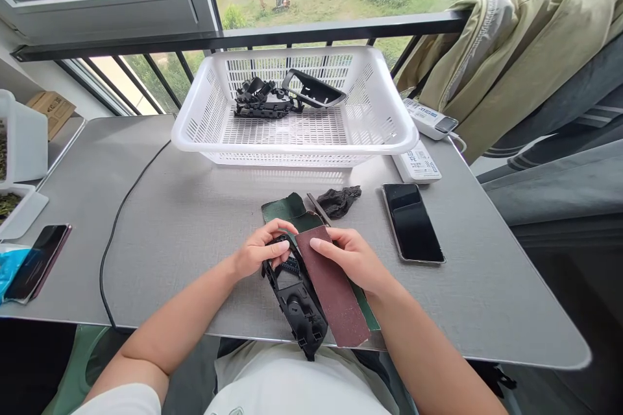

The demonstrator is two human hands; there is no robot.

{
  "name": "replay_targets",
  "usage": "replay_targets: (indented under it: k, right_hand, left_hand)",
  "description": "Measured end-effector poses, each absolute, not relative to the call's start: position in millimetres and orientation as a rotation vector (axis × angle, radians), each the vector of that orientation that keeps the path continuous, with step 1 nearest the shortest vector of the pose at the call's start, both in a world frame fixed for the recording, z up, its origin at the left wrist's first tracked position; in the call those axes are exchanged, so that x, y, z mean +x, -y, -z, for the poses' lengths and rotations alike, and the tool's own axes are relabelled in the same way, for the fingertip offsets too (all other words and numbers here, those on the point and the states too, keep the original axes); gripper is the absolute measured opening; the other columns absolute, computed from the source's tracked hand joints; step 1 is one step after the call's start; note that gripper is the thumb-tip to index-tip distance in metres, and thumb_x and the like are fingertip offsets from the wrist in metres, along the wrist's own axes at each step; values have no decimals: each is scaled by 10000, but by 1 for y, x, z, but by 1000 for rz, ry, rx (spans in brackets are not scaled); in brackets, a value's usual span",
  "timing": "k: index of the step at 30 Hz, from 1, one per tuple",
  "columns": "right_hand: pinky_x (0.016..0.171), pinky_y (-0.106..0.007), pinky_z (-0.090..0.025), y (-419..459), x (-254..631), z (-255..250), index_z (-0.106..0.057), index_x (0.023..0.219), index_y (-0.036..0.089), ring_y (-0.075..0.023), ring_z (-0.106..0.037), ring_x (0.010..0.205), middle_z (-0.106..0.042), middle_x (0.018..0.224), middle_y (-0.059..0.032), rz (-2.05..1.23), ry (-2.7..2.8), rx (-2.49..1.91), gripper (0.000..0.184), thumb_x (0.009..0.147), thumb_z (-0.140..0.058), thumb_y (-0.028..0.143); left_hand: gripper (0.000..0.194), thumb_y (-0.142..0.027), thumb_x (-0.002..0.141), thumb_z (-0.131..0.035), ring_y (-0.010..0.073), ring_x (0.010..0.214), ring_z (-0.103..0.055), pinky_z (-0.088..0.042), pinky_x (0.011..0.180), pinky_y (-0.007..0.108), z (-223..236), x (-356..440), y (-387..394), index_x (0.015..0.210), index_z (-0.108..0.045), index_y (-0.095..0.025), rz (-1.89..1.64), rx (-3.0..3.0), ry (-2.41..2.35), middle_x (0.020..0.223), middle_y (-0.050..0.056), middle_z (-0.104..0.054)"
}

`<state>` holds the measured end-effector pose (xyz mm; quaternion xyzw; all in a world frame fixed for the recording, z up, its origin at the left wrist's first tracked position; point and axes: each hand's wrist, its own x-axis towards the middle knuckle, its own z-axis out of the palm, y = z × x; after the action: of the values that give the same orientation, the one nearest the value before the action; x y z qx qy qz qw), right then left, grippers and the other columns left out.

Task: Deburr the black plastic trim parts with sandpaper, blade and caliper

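My left hand grips the upper end of a long black plastic part that lies over the table's near edge. My right hand pinches the top of a reddish-brown sandpaper strip, which rests along the part's right side. Under the strip lies a dark green sheet. A crumpled black cloth sits just beyond my hands. Farther back stands a white slotted basket with more black plastic parts inside.
A black phone lies to the right, with two white remote-like devices behind it. Another phone sits at the left edge, a black cable crosses the grey table, and a jacket hangs over the railing.
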<state>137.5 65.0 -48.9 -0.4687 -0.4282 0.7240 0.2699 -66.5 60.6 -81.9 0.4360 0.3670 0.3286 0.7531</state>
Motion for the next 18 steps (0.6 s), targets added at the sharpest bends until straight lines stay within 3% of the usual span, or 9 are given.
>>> replay_targets:
  k: [11,18]
  right_hand:
    - [486,-225,-300,-65,139,46,-621,617,139,-94,-401,537,-488,558,28,-1978,1399,-1247,331,718,-669,451]
    - [500,-226,-331,-66,136,47,-668,695,133,-105,-441,558,-553,600,10,-1939,1348,-1264,315,728,-664,446]
  left_hand:
    - [372,-458,793,-665,59,459,-362,-264,457,213,88,-64,-59,1018,-538,-190,-718,920,-749,610,-46,-508]
    - [364,-458,788,-672,61,462,-365,-284,457,211,86,-63,-59,1010,-561,-192,-729,919,-746,595,-51,-488]
